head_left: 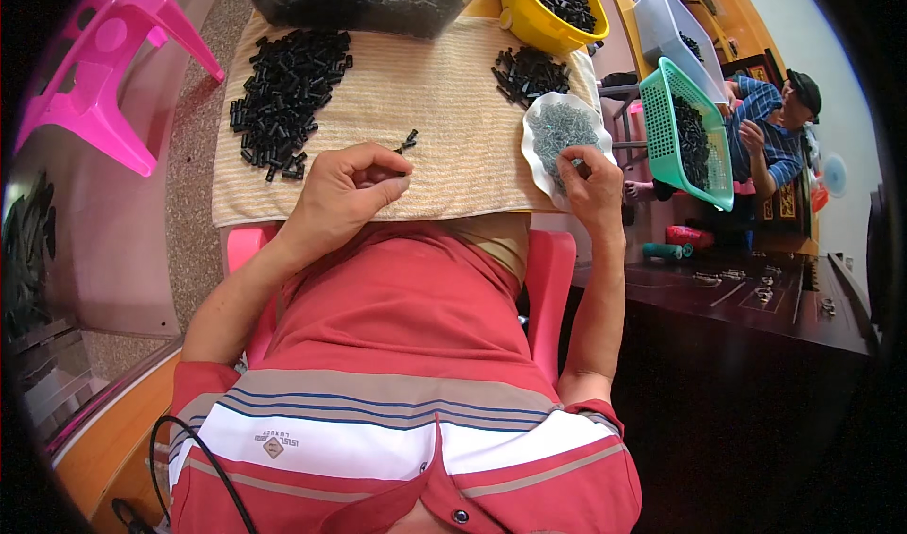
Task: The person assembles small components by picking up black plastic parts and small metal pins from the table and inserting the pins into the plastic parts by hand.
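My left hand hovers over the towel's near edge, thumb and fingertips pressed together. Just past its index finger is a small black plastic piece; I cannot tell whether it lies on the towel or touches the fingers. What the pinch itself holds is hidden. At the right, my right hand reaches over a white wavy-rimmed dish heaped with small thin silvery metal parts. Its thumb and index finger are closed together at the heap, and anything between them is too small to make out.
A cream striped towel covers the table. On it lie a large pile of black pieces and a smaller pile. Behind stand a clear bin and yellow basket. A green basket, pink stool and seated person flank the table.
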Demonstrator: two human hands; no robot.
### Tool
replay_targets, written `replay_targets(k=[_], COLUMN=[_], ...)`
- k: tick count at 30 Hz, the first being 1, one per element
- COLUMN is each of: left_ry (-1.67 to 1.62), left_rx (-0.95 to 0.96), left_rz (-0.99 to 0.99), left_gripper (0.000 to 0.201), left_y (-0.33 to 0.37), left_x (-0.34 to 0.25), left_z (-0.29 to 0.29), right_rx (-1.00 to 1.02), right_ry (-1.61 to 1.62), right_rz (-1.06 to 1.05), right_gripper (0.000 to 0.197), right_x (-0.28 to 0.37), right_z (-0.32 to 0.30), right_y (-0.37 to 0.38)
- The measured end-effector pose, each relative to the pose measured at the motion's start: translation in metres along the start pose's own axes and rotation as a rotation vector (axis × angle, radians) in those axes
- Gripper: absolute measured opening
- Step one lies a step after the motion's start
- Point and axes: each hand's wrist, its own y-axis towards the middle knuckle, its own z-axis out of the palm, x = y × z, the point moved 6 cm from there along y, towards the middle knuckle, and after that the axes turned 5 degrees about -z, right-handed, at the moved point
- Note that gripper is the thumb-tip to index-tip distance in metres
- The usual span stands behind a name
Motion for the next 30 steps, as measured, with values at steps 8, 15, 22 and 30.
replay_targets(k=[8,15,22,30], left_ry=[-0.092,-0.295,-0.504,-0.537], left_rx=[0.105,0.21,0.345,0.368], left_rz=[0.009,-0.041,-0.125,-0.121], left_gripper=[0.012,0.014,0.019,0.017], left_y=[0.019,0.083,0.103,0.11], left_x=[-0.01,-0.013,-0.013,-0.005], left_z=[0.044,0.107,0.143,0.15], right_rx=[-0.039,-0.095,-0.11,-0.123], right_ry=[0.168,0.505,0.583,0.637], right_rz=[0.059,0.133,0.085,0.058], right_gripper=[0.011,0.012,0.013,0.013], right_x=[-0.01,0.007,0.02,0.018], right_z=[0.001,-0.005,-0.01,-0.006], right_y=[-0.003,-0.003,-0.007,-0.008])
